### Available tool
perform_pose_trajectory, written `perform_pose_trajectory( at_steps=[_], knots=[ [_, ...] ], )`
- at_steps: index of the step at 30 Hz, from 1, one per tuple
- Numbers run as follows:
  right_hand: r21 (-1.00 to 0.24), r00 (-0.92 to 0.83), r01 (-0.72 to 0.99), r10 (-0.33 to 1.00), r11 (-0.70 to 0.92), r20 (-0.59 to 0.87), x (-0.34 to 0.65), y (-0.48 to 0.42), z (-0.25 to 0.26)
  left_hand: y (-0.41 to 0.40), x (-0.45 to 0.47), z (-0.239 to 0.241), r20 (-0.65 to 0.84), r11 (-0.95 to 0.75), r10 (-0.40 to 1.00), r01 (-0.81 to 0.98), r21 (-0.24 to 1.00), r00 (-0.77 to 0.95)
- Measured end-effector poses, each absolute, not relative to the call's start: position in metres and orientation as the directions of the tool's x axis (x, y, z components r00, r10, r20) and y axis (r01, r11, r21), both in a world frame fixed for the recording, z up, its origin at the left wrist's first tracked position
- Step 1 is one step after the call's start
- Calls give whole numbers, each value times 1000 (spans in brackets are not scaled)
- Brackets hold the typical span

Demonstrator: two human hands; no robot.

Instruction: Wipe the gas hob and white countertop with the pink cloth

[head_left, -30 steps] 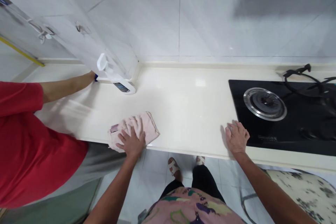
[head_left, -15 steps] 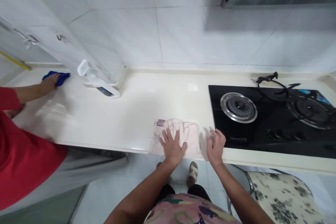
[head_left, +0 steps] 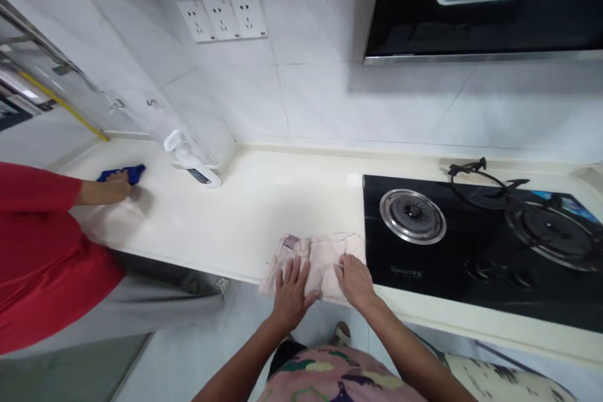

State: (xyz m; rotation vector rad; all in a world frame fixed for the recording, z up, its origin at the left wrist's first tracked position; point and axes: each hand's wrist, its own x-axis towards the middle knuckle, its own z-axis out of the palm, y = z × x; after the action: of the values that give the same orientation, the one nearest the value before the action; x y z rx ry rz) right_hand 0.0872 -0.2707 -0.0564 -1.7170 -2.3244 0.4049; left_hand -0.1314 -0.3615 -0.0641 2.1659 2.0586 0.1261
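My left hand (head_left: 289,298): fingers spread on the pale pink cloth (head_left: 320,264), six o'clock.
My right hand (head_left: 355,281): on that cloth's edge, beside the black gas hob (head_left: 471,282), three o'clock.
Co-worker's hand (head_left: 115,187): on a blue cloth (head_left: 134,171), nine o'clock.

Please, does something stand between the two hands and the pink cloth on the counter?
Nothing visible does: the left hand and the right hand both lie directly on the pink cloth.

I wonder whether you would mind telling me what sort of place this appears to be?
This is most likely a domestic kitchen: a black glass gas hob is set into a pale countertop, a dark range hood sits above it, and a tiled wall runs behind.
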Motion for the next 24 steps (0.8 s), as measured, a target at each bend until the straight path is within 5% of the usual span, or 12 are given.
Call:
perform_pose_trajectory(
  at_steps=[6,17,20,24],
  knots=[
    [-233,-252,949,956,213,-153,74,-209,-37,-368,-182,-64,-33,52,998,995,87,-49],
    [-175,-11,984,988,-17,-155,54,-155,-25,-340,-264,-74,275,-253,941,948,192,196],
    [-144,119,980,982,-141,-149,36,-166,-26,-323,-318,-75,334,-150,940,967,207,74],
    [-156,236,955,965,-252,-112,3,-201,-45,-294,-388,-64,201,159,958,963,219,-204]
  ],
)
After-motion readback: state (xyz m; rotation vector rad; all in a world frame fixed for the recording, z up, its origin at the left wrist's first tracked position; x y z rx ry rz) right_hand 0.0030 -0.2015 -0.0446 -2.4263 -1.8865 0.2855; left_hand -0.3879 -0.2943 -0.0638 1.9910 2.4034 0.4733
